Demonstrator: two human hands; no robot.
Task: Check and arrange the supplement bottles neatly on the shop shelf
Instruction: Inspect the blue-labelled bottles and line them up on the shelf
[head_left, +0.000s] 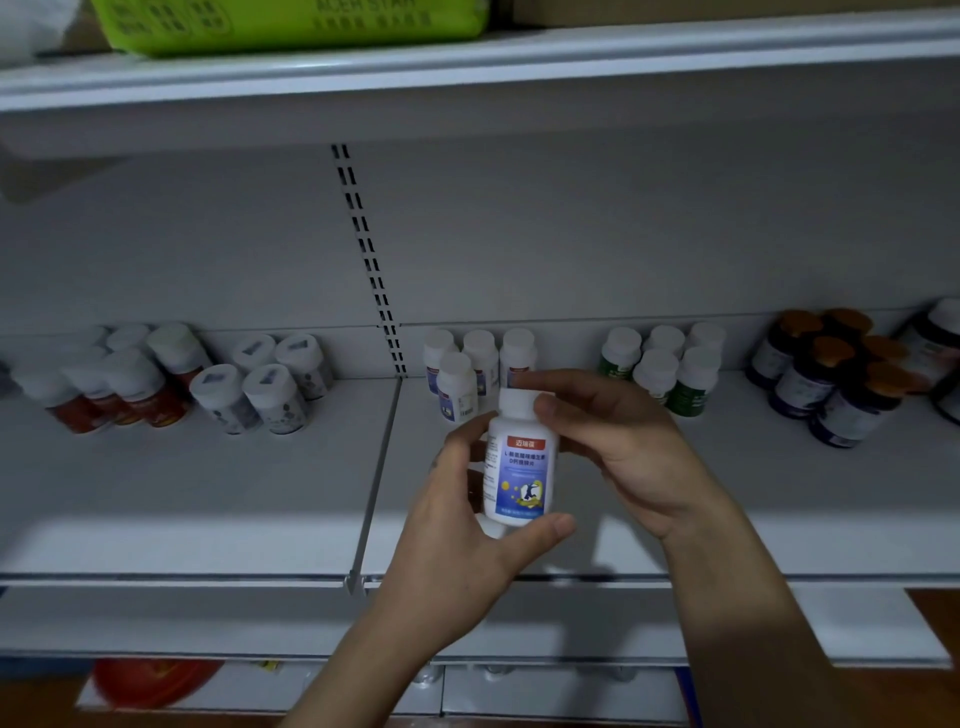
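The white shelf (208, 493) is carrying clusters of capped bottles along its back wall: red-labelled bottles (119, 384) and grey-labelled bottles (270, 384) left of the thin divider (376, 478), with blue-labelled bottles (462, 364), green-labelled bottles (670, 369) and dark orange-capped bottles (831, 379) right of it. This is leaving the front half bare to the edge. Over that strip, just before the blue-labelled group, the held bottle (519, 467) is standing upright, capped, its contents hidden; the left hand (462, 551) is gripping its body while the right hand (623, 447) is pinching its cap.
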